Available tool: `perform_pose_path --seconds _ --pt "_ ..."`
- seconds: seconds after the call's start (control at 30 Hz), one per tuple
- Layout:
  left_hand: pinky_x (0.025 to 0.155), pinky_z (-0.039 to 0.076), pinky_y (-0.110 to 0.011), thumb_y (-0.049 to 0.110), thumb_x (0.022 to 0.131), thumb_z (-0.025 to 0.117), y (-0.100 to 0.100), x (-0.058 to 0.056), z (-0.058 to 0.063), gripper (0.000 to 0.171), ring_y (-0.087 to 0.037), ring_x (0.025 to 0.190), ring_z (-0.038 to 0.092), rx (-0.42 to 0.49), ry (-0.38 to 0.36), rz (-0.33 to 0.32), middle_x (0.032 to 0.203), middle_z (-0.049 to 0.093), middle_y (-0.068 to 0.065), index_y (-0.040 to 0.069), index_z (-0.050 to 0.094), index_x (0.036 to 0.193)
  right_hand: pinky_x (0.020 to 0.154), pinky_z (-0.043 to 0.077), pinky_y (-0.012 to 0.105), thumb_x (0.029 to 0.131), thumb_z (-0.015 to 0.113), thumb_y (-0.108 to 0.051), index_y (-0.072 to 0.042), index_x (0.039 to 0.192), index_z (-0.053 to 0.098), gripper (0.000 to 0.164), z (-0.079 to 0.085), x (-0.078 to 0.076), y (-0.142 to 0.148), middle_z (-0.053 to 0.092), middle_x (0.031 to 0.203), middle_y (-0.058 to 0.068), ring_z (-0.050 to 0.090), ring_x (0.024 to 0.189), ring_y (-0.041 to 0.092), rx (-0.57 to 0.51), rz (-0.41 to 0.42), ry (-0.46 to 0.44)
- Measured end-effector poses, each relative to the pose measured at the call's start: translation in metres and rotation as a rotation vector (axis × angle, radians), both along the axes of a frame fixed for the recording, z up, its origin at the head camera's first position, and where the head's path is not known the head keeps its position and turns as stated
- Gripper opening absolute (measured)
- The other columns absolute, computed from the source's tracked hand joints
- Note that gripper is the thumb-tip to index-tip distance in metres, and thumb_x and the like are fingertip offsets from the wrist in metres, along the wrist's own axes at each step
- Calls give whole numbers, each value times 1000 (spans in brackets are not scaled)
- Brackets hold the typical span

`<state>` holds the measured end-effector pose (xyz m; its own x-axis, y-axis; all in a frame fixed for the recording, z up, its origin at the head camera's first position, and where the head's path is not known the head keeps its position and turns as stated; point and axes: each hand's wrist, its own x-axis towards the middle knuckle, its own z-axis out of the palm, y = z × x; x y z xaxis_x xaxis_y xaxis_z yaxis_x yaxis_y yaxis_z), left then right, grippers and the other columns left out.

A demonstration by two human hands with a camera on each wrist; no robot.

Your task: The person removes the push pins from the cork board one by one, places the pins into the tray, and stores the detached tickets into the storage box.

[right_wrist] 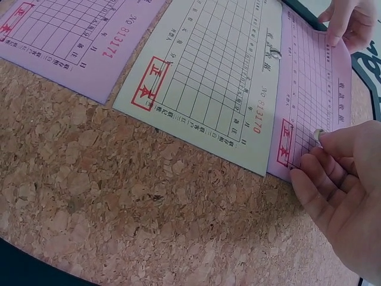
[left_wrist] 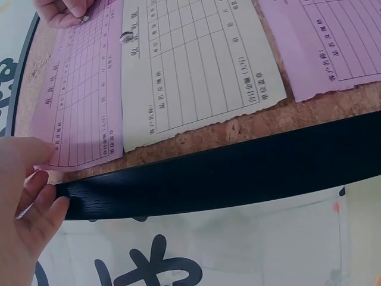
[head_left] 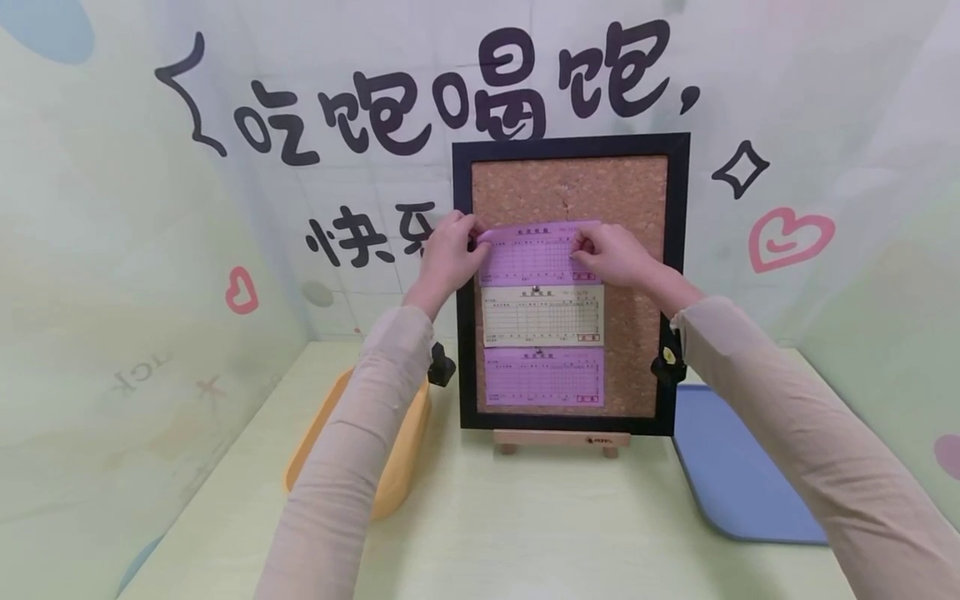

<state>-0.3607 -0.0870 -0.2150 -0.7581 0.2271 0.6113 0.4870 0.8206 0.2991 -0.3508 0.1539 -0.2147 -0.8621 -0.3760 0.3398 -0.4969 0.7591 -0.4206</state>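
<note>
A purple receipt slip (head_left: 528, 257) lies uppermost on the black-framed cork board (head_left: 633, 333). My left hand (head_left: 450, 257) pinches its left edge, thumb on the printed face, as the left wrist view also shows. At the slip's right part, my right hand (head_left: 618, 254) pinches a small metallic pushpin (right_wrist: 318, 136) between thumb and forefinger, right at the paper. Beneath it, a cream receipt slip (head_left: 517, 317) is fixed by a pushpin (left_wrist: 126, 37) at its top edge. Lowest hangs another purple receipt slip (head_left: 540, 382), also with a pushpin at the top.
The board stands on a small wooden easel (head_left: 558, 437), with black clips (head_left: 441, 367) at its sides. A yellow tray (head_left: 401, 479) is on the left, partly behind my left sleeve. On the right lies a blue tray (head_left: 738, 475). A printed wall rises behind.
</note>
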Motion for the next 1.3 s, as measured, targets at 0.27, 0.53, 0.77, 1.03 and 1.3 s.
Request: perform_pose_path --seconds 0.27,0.53,0.77,1.03,1.3 --pt "77 46 -31 6 84 57 2 0 -3 11 -23 86 54 31 6 -60 91 59 -12 1 58 93 60 36 31 91 51 -10 -3 91 54 8 -1 3 1 54 80 10 47 69 21 -15 5 16" --pt "75 46 -31 1 85 54 0 1 -4 11 -24 84 55 47 16 -69 92 60 -14 -1 58 96 60 37 31 92 50 -12 -4 92 54 9 -3 3 1 55 82 10 48 69 21 -19 3 2" --pt "74 46 -32 0 86 53 -1 2 -2 10 -25 82 55 56 71 -84 90 60 -15 -3 60 92 60 36 32 92 50 -10 -3 91 53 8 -4 5 2 54 81 10 48 69 21 -17 23 20" --pt "72 46 -31 -1 85 54 -4 5 -2 11 -23 80 55 77 92 -106 88 61 -14 -2 61 92 61 37 32 92 50 -10 -3 90 53 8 -7 8 2 55 83 11 48 71 22 5 27 22" --pt "65 45 -30 -2 82 55 -8 11 1 12 -22 71 55 143 153 -153 82 63 -14 -3 64 90 59 38 32 90 51 -9 -1 88 55 9 -9 14 8 57 81 11 48 68 21 20 48 30"
